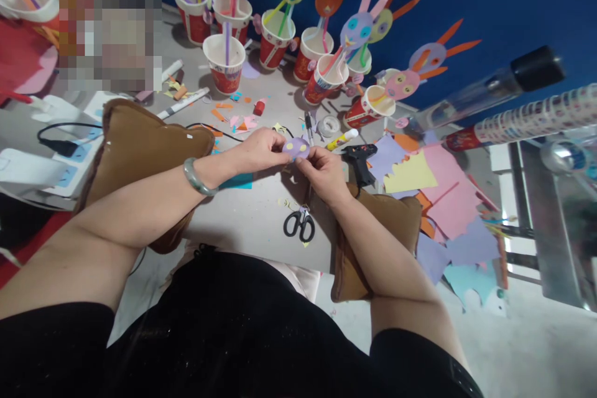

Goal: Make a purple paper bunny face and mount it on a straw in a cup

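Between my two hands is a small purple paper oval (296, 148) with two pale yellow spots on it. My left hand (267, 148) pinches its left edge between thumb and fingers. At its lower right edge, my right hand (323, 174) closes thumb and fingertips on the same oval. Just beyond it lie a black pen (308, 125), a roll of clear tape (329, 126) and a yellow marker (342, 139). Black-handled scissors (300, 224) rest on the table nearer to me. A black glue gun (360, 160) is right of my right hand.
Paper cups with paper animal faces on straws, such as this red cup (224, 78), line the back. Brown cushions (149, 155) lie under my forearms. Coloured paper sheets (450, 189) pile up at right. Paper scraps (242, 123) and a power strip (69, 165) lie left.
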A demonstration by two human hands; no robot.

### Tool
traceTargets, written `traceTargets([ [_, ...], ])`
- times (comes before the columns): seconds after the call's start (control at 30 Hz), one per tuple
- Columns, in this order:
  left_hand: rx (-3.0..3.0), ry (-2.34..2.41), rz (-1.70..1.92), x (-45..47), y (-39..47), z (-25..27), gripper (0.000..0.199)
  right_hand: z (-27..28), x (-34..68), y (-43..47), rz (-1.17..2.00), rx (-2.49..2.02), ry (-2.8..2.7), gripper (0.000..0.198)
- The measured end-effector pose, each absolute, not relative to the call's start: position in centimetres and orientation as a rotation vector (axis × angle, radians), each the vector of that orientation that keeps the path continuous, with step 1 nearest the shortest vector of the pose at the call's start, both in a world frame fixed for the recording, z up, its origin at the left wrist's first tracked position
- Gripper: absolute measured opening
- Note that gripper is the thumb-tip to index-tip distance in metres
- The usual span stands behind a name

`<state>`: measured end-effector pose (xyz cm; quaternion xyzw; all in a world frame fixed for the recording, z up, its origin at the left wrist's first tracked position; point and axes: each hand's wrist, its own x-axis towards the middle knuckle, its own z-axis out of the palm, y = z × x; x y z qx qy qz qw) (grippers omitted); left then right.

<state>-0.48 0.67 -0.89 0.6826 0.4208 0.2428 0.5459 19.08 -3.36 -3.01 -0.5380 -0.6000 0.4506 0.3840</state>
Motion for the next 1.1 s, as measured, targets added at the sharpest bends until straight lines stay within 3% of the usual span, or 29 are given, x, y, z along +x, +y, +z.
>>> traceTargets([
  [0.2,1.663,1.034,0.65,-0.9,1.1,-0.7,0.012,-3.1,19.1,-3.0,1.102,-1.368,-1.499,0.027],
  [0.4,1.92,1.254,0.74,-3.6,2.8,2.2,0.019,-3.4,19.0,-2.9,1.107,-1.363,-1.45,0.036],
  [0.6,2.248,1.648,0.412,-8.3,3.2,2.3,0.011,-3.7,18.9,-2.9,1.195,-1.325,-1.38,0.046],
  [0.83,2.333,1.843,0.274,-12.6,0.1,-0.6,0.022,-3.3,19.2,-2.6,1.436,-1.272,-1.272,0.051],
  [1.1,2.177,1.965,0.184,-12.6,-1.5,0.5,0.029,-2.5,19.1,-2.8,1.593,-1.259,-1.23,0.052],
])
